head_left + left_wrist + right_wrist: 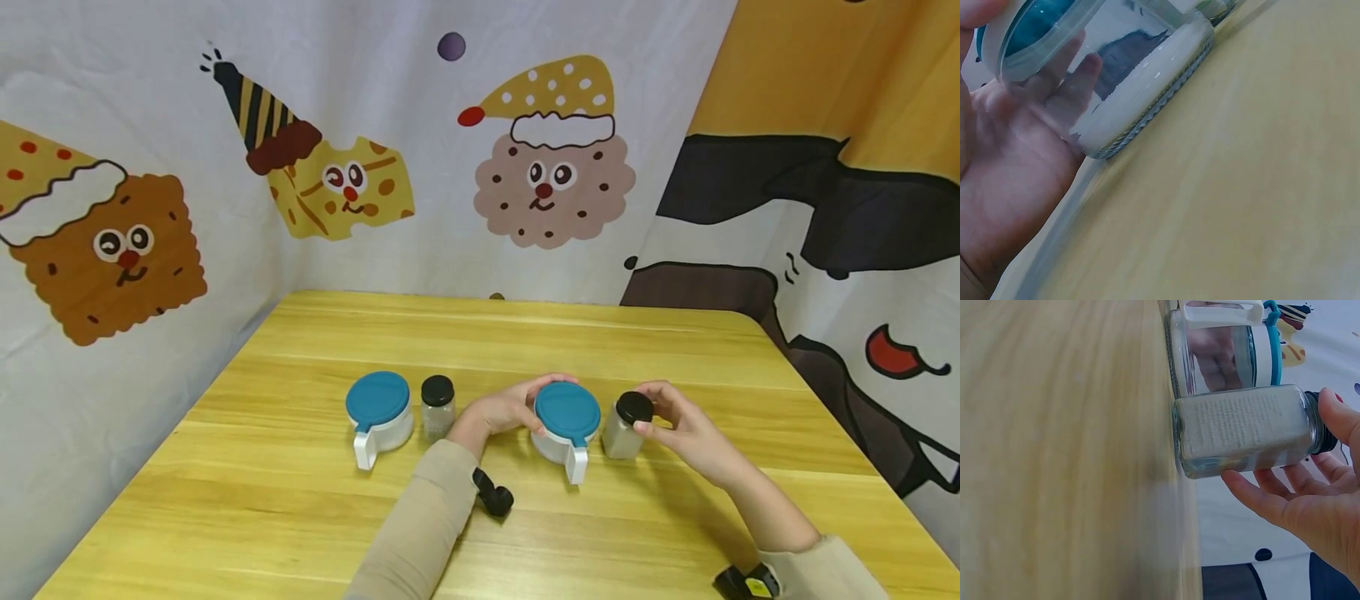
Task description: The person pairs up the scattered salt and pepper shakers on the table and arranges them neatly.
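My left hand [513, 407] grips a seasoning jar [553, 450] with a blue lid and a white handle, its fingers curving round the far side. Through the clear wall of this seasoning jar [1141, 81], a layer of white grains shows at the bottom in the left wrist view. Just right of it, a square glass shaker bottle [622, 437] with a black cap stands on the table. My right hand [693, 437] holds this bottle [1244, 428] near the cap, thumb on one side and fingers on the other. Printed or embossed lines on its face are unreadable.
A second blue-lidded seasoning jar [378, 400] stands to the left, handle toward me. Beside it is another black-capped glass bottle [437, 410], close to my left wrist. The wooden table [300, 517] meets a cartoon-printed curtain [420, 258] at the back.
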Tool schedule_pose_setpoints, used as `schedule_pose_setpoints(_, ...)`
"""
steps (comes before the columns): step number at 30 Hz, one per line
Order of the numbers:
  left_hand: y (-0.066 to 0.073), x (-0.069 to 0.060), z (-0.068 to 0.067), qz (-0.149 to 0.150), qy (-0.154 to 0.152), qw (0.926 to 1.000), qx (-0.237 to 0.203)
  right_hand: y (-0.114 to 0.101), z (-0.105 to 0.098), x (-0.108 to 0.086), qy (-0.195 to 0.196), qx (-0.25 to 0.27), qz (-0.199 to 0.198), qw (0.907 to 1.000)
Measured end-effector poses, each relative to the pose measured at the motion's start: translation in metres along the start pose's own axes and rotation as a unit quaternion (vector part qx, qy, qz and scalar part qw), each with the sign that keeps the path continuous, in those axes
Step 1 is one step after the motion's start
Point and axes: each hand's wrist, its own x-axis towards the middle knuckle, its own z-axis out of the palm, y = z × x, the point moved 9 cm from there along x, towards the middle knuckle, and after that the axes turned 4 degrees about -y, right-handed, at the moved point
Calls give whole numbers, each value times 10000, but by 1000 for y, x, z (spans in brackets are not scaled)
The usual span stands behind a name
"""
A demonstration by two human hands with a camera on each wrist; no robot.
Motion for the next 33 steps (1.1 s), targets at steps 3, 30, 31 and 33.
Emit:
schedule_pose_setpoints(3,1,-1,1,-32,-1,9999,-139,1,0,-1,-15,-1,5,10000)
schedule_pose_setpoints(30,-4,-1,3,-71,-307,9994,102,9,-1,1,-91,192,232,9995)
schedule_pose_setpoints(31,-4,-1,3,-73,-306,9995,63,9,-1,1,-90,193,254,9995)
schedule_pose_setpoints(33,-4,-1,3,-54,-316,9995,42,9,-1,1,-92,192,296,9993)
